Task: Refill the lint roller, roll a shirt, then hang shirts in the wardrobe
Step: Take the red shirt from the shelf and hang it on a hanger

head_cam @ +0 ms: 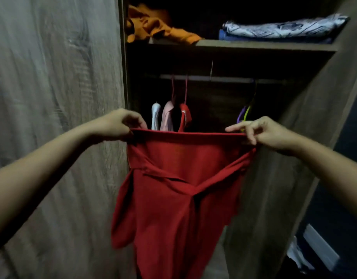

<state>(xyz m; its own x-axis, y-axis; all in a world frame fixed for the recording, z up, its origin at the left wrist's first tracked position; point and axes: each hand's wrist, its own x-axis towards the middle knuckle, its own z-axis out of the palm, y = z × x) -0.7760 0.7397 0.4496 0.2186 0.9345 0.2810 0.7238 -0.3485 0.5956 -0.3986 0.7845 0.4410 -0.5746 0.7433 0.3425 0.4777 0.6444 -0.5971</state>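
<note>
Hanging step: left hand (118, 125) & right hand (262, 130) pinch red shirt (179, 190) taut; needs a hanger (245, 114) next, prob.

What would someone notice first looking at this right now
The red shirt stands out first, held up at centre by its top edge between the left hand and right hand, hanging upside down with collar and sleeves low. Behind it, inside the open wardrobe, a few shirts hang on the rail. Above, an orange garment lies crumpled on the shelf's left.
</note>
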